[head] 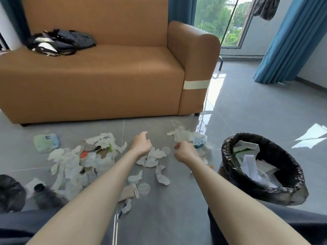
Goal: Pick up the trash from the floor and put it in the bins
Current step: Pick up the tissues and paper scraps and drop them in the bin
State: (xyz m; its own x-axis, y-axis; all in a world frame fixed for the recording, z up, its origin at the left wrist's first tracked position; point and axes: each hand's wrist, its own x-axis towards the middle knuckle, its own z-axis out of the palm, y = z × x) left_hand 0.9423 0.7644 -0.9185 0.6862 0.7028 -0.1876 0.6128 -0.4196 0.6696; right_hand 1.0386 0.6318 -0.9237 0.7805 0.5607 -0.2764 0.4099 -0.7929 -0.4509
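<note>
At the far left edge, a black shape (10, 191) is cut off by the frame and too blurred to identify. Beside it, torn white paper scraps (67, 163) lie heaped on the grey floor (159, 218), partly covering a red item (83, 154) that cannot be made out. The left hand (141, 144) hovers over the scraps, fingers loosely curled, gripping nothing. The right hand (185, 152) curls inward, fingers hidden; whether it grips anything cannot be determined. At right, the black-lined bin (228, 156) contains white waste.

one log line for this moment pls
left hand loosely curled above torn paper | right hand curled, contents unclear | bin at right, partly filled
</note>
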